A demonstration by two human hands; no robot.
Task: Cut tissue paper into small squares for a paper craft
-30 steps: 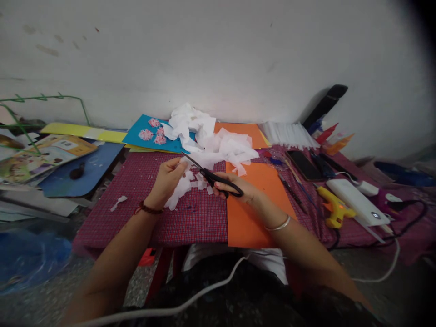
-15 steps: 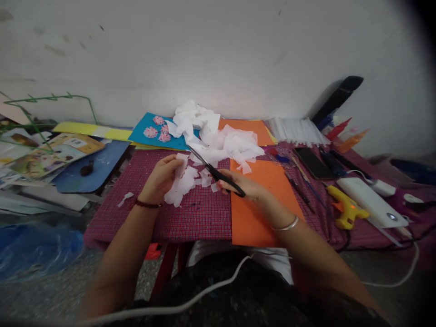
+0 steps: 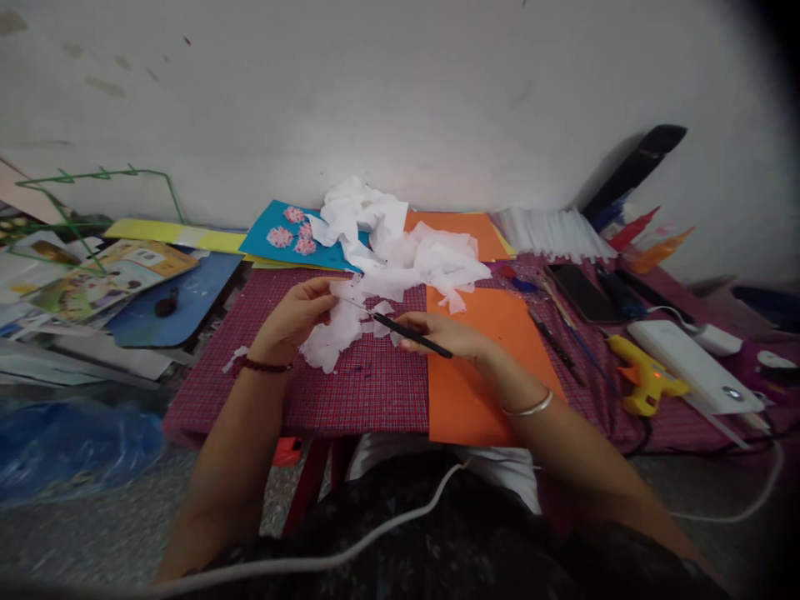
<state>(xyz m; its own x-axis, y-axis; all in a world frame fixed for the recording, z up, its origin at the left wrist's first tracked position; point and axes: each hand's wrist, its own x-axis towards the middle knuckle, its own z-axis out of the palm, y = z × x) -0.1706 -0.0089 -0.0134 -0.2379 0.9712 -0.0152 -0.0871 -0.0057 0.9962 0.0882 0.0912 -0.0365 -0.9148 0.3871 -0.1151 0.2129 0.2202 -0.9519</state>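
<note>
Tissue piece (image 3: 334,337), white and ragged at the edges, hangs just left of the frame's middle, over the checked tabletop (image 3: 368,396). The left hand (image 3: 292,315) holds it by its upper edge, with the fingers (image 3: 325,292) pinched narrow on the paper. Just right of centre, the right hand (image 3: 447,335) has its fingers wrapped round the handles of the black scissors (image 3: 406,332). The blades are seen edge-on and look closed or nearly so. Their tip runs up and left to the paper, close beside the left fingertips. I cannot tell whether the metal actually touches the tissue.

A few small scraps (image 3: 380,327) lie under the blades. A loose tissue heap (image 3: 400,246) sits behind them in the upper middle. An orange sheet (image 3: 481,383) lies under the right wrist, its near end reaching the tabletop's front edge. A yellow glue gun (image 3: 647,383) rests well to the right.

The main hazard I see is the blade tip so near the left fingertips: a hurried snip could nick them. The tissue looks thin and limp, so it could fold between the blades and tear instead of cutting clean. The right forearm could also drag the orange sheet off the front edge.
</note>
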